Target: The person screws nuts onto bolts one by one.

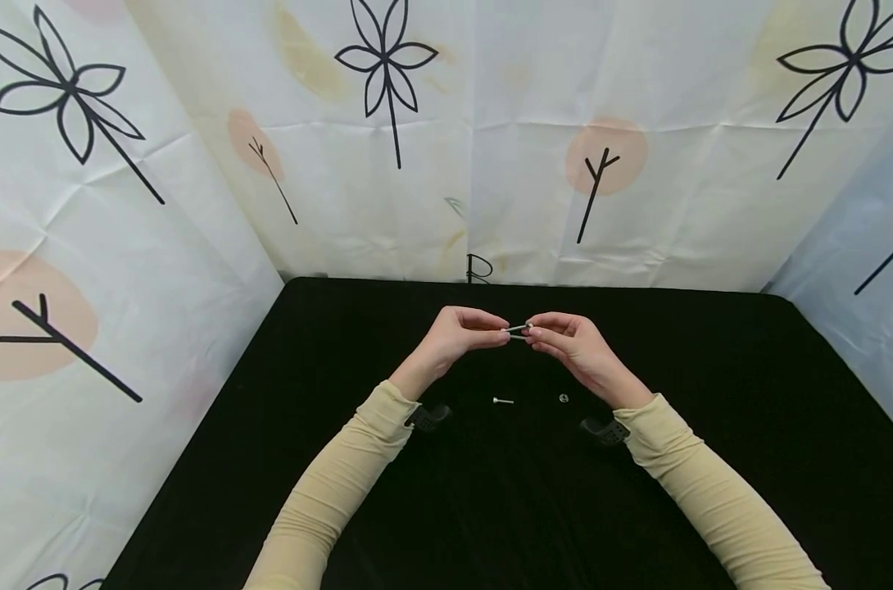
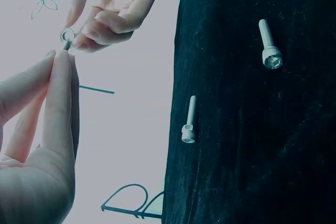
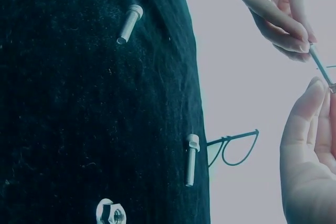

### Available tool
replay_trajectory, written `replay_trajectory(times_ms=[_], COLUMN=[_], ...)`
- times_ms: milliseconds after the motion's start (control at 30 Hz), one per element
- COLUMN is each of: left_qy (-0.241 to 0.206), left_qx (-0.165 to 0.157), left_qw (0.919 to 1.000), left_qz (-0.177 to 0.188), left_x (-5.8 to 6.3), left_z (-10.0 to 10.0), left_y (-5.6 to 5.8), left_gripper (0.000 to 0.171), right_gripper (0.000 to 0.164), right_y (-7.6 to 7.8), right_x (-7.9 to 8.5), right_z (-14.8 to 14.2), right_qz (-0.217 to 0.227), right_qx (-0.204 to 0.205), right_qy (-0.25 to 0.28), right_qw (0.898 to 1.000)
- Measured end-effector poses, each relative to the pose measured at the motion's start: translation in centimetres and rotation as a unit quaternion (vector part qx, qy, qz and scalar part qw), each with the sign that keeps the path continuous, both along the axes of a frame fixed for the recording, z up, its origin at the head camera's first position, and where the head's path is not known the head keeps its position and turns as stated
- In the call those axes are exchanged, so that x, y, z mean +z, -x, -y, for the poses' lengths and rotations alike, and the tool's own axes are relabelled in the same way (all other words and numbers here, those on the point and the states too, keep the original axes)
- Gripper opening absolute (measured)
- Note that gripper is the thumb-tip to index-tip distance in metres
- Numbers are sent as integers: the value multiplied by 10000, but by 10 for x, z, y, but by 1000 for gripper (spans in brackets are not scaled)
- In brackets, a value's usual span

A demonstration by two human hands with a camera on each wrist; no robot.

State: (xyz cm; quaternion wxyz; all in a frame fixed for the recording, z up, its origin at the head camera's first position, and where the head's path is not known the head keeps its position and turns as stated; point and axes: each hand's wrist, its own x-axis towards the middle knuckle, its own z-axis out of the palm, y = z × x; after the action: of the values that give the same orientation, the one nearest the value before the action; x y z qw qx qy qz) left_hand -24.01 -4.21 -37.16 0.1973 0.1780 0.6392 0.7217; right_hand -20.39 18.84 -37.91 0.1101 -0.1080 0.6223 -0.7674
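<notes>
In front of the body, my left hand pinches a slim metal bolt between its fingertips. Facing it, my right hand grips the bolt's other end, where a small ring-shaped nut shows between its fingers. Fingertips hide both ends of the bolt, so its head cannot be made out. Below the hands, a loose socket-head bolt lies on the black cloth, with a nut and washer to its right. Farther back lies another bolt with a nut close against its head.
Black cloth covers the table. Pale curtains with plant drawings stand behind it and at both sides. A dark wrist camera sits under the left wrist and another under the right wrist.
</notes>
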Motion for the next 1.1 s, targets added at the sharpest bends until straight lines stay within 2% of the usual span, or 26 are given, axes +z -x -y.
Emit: replay_trajectory(times_ms=[133, 400, 500, 767, 1100], left_qy=[-177, -404, -458, -471, -326], left_qx=[78, 176, 208, 292, 468], left_qw=[9998, 9990, 9987, 9985, 9974], left_qz=[-79, -13, 17, 43, -449], left_x=[-3, -4, -5, -6, -7], left_z=[-2, -4, -5, -6, -7], left_y=[0, -2, -3, -5, -6], left_gripper=[25, 22, 23, 26, 24], right_gripper=[20, 39, 37, 38, 31], right_y=[0, 0, 0, -3, -2], right_x=[-1, -1, -2, -5, -3], right_z=[1, 5, 7, 7, 5], right_qz=[-135, -265, -262, -348, -707], right_qx=[-142, -471, -570, -519, -432], right_qy=[-241, -519, -549, -492, -538], right_qw=[9995, 9972, 9965, 9968, 9951])
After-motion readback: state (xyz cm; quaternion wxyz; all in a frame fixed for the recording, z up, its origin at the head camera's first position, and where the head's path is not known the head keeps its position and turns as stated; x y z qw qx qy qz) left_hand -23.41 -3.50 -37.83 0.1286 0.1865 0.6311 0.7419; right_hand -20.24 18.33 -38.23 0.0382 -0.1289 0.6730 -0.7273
